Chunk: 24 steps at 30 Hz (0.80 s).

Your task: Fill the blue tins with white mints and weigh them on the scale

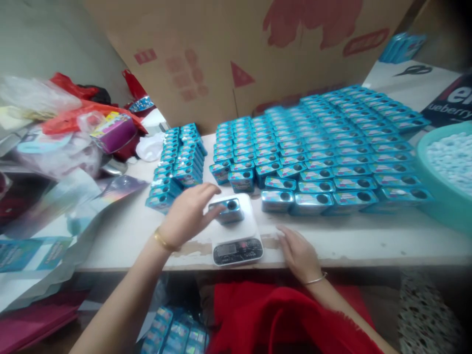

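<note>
A small white digital scale (239, 236) sits at the table's front edge. On it lies one blue tin (229, 210) with a round hole in its top. My left hand (188, 214) touches that tin's left end with its fingertips. My right hand (298, 251) rests flat on the table just right of the scale, holding nothing. Behind the scale, several rows of the same blue tins (320, 147) cover the table. A smaller block of blue tins (179, 162) stands to the left.
A teal basin (429, 162) of small white pieces stands at the right edge. A big cardboard sheet (236, 54) leans behind the tins. Plastic bags and packets (66, 128) pile up at the left. More tins (177, 334) lie under the table; red cloth (280, 319) covers my lap.
</note>
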Each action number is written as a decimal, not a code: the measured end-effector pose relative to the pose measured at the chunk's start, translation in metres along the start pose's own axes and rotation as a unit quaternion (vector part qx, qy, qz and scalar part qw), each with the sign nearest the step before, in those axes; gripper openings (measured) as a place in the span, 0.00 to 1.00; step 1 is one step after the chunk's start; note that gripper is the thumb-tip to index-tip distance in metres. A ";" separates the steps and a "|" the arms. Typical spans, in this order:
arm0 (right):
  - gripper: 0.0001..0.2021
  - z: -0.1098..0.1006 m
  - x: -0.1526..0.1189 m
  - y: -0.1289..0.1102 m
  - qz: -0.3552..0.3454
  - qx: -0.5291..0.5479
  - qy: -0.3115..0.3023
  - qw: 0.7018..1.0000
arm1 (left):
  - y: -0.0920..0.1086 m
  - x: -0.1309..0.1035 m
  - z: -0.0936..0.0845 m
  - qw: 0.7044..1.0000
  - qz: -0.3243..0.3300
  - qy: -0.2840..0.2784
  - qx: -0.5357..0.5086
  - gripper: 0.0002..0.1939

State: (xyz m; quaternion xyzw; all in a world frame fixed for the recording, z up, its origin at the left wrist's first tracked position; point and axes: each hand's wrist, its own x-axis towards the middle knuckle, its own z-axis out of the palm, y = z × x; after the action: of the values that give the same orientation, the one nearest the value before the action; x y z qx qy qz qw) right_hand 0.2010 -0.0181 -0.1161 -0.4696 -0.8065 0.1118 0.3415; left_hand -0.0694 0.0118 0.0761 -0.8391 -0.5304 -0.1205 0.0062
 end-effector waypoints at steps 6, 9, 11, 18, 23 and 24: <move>0.15 0.000 -0.002 0.001 0.010 -0.002 -0.016 1.000 | -0.015 -0.051 0.017 0.973 -0.159 0.150 -0.079 0.08; 0.14 -0.001 -0.001 0.001 0.009 -0.001 -0.022 1.000 | -0.015 -0.070 0.035 0.956 -0.213 0.180 -0.091 0.08; 0.14 -0.002 0.000 0.000 0.012 -0.004 -0.024 1.000 | -0.013 -0.078 0.044 0.949 -0.228 0.199 -0.089 0.09; 0.15 -0.007 0.000 -0.002 0.051 0.060 -0.043 0.996 | -0.009 -0.077 0.042 0.957 -0.170 0.223 -0.074 0.09; 0.17 -0.019 0.011 -0.013 0.124 0.146 -0.071 0.979 | -0.008 -0.063 0.032 0.978 -0.105 0.173 -0.050 0.11; 0.17 -0.021 0.015 -0.017 0.139 0.155 -0.080 0.975 | -0.008 -0.060 0.031 0.981 -0.098 0.159 -0.043 0.12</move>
State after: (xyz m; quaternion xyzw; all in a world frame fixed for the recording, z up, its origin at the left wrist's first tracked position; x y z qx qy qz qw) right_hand 0.1981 -0.0175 -0.0852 -0.5084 -0.7306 0.3190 0.3256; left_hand -0.0950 -0.0332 0.0327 -0.7525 -0.5967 -0.2756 0.0423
